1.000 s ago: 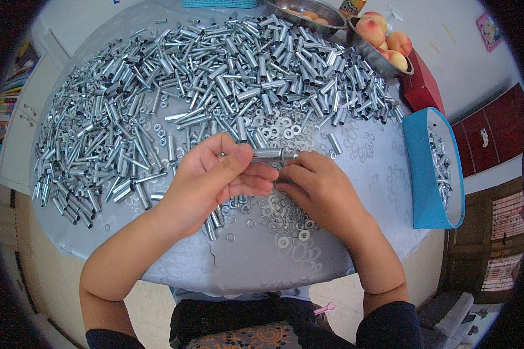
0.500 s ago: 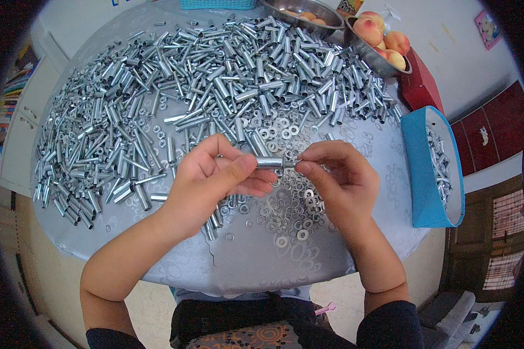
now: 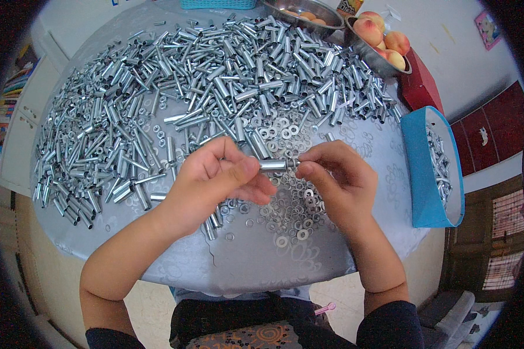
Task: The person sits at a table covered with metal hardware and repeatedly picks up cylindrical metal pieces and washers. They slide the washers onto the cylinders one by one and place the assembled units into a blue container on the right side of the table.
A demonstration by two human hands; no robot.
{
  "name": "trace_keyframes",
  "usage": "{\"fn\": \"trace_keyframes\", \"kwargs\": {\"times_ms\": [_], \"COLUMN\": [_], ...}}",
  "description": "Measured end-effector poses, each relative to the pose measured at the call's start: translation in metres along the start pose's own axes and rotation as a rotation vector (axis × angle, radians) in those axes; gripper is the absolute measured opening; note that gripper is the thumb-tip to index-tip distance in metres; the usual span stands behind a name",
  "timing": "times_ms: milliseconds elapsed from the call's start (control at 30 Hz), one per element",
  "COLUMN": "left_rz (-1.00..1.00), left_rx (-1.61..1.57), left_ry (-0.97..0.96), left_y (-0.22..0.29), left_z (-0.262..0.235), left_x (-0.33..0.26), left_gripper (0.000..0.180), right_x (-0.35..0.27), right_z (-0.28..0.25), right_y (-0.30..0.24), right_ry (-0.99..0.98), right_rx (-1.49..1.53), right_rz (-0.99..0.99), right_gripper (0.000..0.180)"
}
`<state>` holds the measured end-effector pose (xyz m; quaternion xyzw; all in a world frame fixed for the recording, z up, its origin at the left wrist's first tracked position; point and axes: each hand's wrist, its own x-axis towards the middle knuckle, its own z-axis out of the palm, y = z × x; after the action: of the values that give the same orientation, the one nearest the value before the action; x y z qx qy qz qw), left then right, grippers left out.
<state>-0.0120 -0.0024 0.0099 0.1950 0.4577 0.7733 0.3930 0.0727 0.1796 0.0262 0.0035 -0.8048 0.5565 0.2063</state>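
Nearest the person, both forearms come up over the edge of the round table [image 3: 256,264], which wears a shiny grey patterned cloth. The left hand [image 3: 215,180] has its fingers curled and pressed onto one end of a short metal tube [image 3: 272,165], holding it level just above the table. The right hand [image 3: 335,180] meets it from the other side, its fingers [image 3: 304,170] pinched together at the tube's free end; whether a small washer sits between them is too small to tell.

Under and just beyond the hands lies a scatter of flat metal washers [image 3: 294,218], thickest below the right hand. A few loose tubes [image 3: 211,220] poke out from beneath the left wrist.

Further back, a broad heap of metal tubes [image 3: 215,75] covers most of the table, from its left edge across to the right. At the right edge stands a blue tray [image 3: 419,168] holding more tubes. At the far side sit two metal bowls, one [image 3: 378,61] with peaches [image 3: 384,41], and beside it a red box [image 3: 419,87].
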Motion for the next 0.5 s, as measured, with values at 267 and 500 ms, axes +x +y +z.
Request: {"fn": "trace_keyframes", "kwargs": {"times_ms": [267,500], "left_rz": [0.026,-0.131], "left_rx": [0.089,0.235], "left_ry": [-0.052,-0.172], "left_y": [0.0,0.004], "left_z": [0.004,0.01], "left_x": [-0.002,-0.013], "left_gripper": [0.019,0.036], "right_x": [0.001,-0.001], "right_z": [-0.001,-0.004], "right_y": [-0.005,-0.01], "right_ry": [-0.057,-0.193], "right_rx": [-0.155,-0.11], "right_rz": [-0.203,-0.214], "right_gripper": [0.015,0.018]}}
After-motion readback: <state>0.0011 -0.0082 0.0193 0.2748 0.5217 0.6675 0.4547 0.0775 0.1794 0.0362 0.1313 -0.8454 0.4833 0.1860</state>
